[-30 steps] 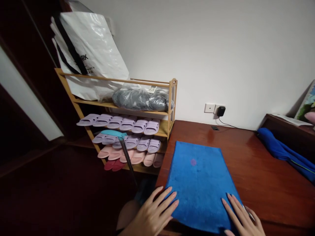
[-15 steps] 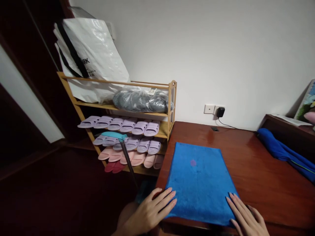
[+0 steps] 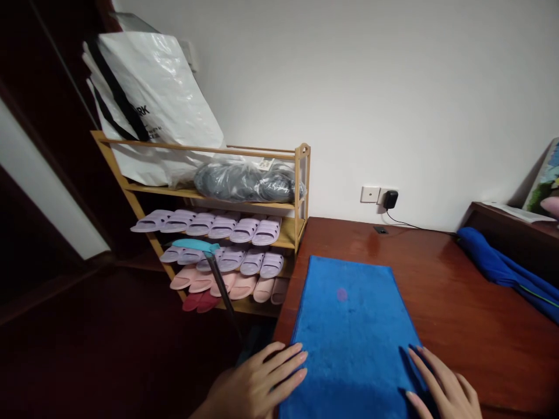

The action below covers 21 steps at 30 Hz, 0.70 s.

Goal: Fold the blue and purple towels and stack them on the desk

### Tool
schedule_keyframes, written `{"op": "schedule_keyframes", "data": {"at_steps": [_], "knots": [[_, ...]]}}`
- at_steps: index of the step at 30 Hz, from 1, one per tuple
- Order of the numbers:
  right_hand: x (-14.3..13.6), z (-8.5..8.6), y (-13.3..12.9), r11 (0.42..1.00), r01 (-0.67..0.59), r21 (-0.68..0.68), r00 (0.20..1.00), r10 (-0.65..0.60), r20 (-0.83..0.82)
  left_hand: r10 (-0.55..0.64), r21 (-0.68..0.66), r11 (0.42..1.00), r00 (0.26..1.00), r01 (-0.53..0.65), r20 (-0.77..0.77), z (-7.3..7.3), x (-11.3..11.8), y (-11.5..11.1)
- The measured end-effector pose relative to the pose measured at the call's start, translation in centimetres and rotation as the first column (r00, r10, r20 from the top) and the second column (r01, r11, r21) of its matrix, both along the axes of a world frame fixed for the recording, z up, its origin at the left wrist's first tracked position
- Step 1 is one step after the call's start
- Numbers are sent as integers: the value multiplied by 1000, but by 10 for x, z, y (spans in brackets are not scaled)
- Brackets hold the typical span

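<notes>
A folded blue cloth (image 3: pixel 349 326), towel-like with a small purple mark near its far end, lies lengthwise on the reddish-brown wooden desk (image 3: pixel 471 326). Its near end runs out of the bottom of the view. My left hand (image 3: pixel 257 378) rests at the cloth's left edge, fingers stretched out and their tips on the fabric. At the right edge is my right hand (image 3: pixel 445 387), its fingers apart and casting a shadow on the cloth. Whether those fingertips touch the fabric I cannot tell. The near part of the cloth looks darker, in shade.
Left of the desk stands a wooden shoe rack (image 3: pixel 301 192) with several slippers (image 3: pixel 266 231), a plastic-wrapped grey bundle (image 3: pixel 248 181) and a white bag (image 3: pixel 161 87). A handle with a light-blue top (image 3: pixel 194 245) leans before it. Another blue cloth (image 3: pixel 489 256) and a plugged-in adapter (image 3: pixel 390 199) are at the right.
The cloth's near edge, visible before, has dropped out of view, and the cloth reaches further towards me. Both hands have shifted slightly; the right fingers look more raised. The view has moved a little.
</notes>
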State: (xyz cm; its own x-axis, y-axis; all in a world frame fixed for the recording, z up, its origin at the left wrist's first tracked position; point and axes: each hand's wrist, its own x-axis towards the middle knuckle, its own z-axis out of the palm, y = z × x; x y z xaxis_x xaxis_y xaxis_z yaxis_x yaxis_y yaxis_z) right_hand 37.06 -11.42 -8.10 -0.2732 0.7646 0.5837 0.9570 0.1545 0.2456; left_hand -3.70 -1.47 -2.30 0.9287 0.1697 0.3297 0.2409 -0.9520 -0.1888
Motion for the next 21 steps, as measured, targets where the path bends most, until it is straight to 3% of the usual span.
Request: {"op": "schedule_keyframes", "data": {"at_steps": [3, 5, 9, 14, 17, 21], "knots": [[-17, 17, 8, 1000, -30, -3, 998, 30, -63, 39, -78, 996, 997, -34, 65, 9, 9, -5], [-32, 24, 15, 998, -57, -35, 995, 55, -78, 138, -116, 985, 988, -129, 75, 14, 25, -9], [-48, 22, 24, 991, -65, -113, 997, 61, -38, 321, -207, 926, 947, -315, -6, 15, 60, -11], [-41, 17, 36, 948, -34, -316, 996, 7, -85, 331, -274, 902, 942, -335, -63, 12, 67, 4], [-37, 21, 52, 899, -27, -437, 987, -46, -156, 329, -302, 891, 941, -339, -84, 11, 65, 21], [-40, 30, 80, 863, -33, -504, 967, -99, -233, 320, -327, 884, 942, -335, -99, 10, 67, 50]]}}
